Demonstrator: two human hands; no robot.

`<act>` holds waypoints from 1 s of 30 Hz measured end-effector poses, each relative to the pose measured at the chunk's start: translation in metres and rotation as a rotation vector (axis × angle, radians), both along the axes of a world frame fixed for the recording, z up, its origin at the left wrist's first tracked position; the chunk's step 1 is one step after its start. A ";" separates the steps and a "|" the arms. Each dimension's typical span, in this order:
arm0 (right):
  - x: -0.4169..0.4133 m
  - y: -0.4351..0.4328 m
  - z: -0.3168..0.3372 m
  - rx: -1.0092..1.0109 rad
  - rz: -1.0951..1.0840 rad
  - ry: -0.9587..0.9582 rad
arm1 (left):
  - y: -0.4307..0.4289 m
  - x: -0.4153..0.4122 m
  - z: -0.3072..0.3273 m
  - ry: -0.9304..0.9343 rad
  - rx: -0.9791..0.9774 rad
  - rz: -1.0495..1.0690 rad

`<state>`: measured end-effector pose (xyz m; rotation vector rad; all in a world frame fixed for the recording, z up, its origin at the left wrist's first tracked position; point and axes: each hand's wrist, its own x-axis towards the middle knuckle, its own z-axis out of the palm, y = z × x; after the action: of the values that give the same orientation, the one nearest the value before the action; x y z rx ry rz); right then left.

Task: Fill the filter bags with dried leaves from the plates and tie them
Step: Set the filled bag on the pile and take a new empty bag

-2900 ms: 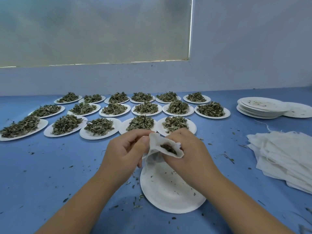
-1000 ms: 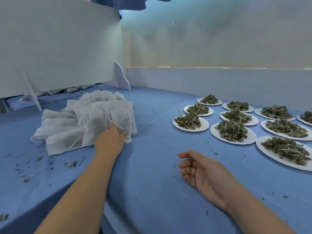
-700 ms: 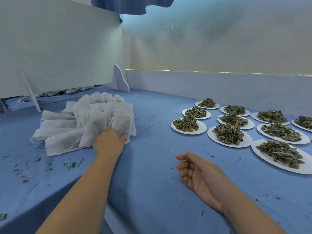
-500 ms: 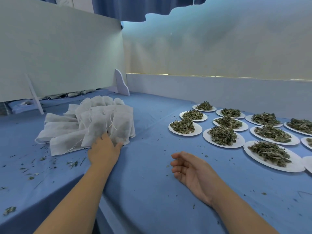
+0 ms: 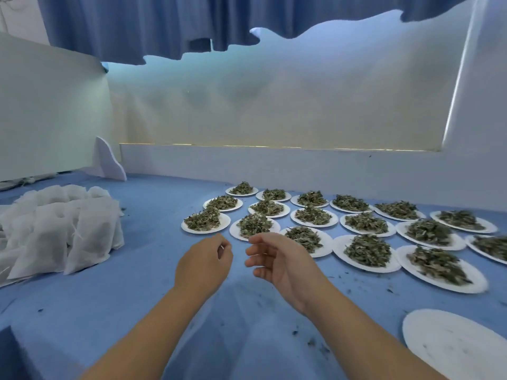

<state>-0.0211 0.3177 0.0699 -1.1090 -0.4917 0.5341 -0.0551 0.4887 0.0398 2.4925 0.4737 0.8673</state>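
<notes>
Filter bags (image 5: pixel 63 229), plump and with strings showing at their necks, lie heaped on the blue counter (image 5: pixel 131 297), well to the left of the spread of leaf plates (image 5: pixel 365 249). Both grips hover over the counter at the near-left edge of that spread, close together but not touching. The left grip (image 5: pixel 204 263) is loosely curled with nothing plainly in it; a pale fleck at its fingertips is too small to read. The right grip (image 5: pixel 277 263) is released, fingers relaxed and palm turned toward the other. To the near right of the spread lies one empty plate (image 5: pixel 452 344) bearing only crumbs. By this showing a fair batch of bags is finished and one plate is emptied, but more than a dozen plates are heaped with dried leaves, so most of the work remains. No unfilled bag is in view, so fetching one looks like the next need.
</notes>
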 end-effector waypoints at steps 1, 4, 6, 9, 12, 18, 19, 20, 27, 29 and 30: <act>0.003 -0.021 0.002 0.010 -0.028 -0.011 | -0.022 0.009 0.001 0.009 -0.015 -0.057; 0.011 -0.084 0.004 0.026 -0.109 -0.029 | -0.088 0.033 0.002 0.010 -0.038 -0.233; 0.016 -0.124 0.002 0.030 -0.171 -0.018 | -0.131 0.045 0.000 0.020 -0.036 -0.351; 0.020 -0.178 -0.005 0.017 -0.273 -0.014 | -0.187 0.061 -0.004 0.080 -0.014 -0.506; 0.023 -0.225 -0.012 -0.005 -0.369 -0.022 | -0.232 0.075 -0.008 0.179 0.051 -0.607; 0.027 -0.298 -0.023 -0.068 -0.583 0.023 | -0.257 0.086 -0.024 0.292 -0.032 -0.716; 0.029 -0.309 -0.024 -0.144 -0.658 0.031 | -0.252 0.086 -0.026 0.290 -0.067 -0.710; 0.032 -0.320 -0.024 -0.282 -0.746 0.019 | -0.247 0.086 -0.027 0.284 -0.089 -0.690; 0.034 -0.337 -0.036 -1.299 -0.757 -0.182 | -0.243 0.076 -0.022 0.454 -0.036 -0.631; 0.032 -0.333 -0.041 -1.392 -0.635 -0.215 | -0.249 0.071 -0.020 0.488 -0.059 -0.649; 0.032 -0.332 -0.041 -1.395 -0.618 -0.222 | -0.252 0.068 -0.019 0.499 -0.083 -0.654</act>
<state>0.0104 -0.0139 0.0287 -2.5509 0.1531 0.1336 0.0132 0.2364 0.0206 2.5189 -0.1644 -0.0281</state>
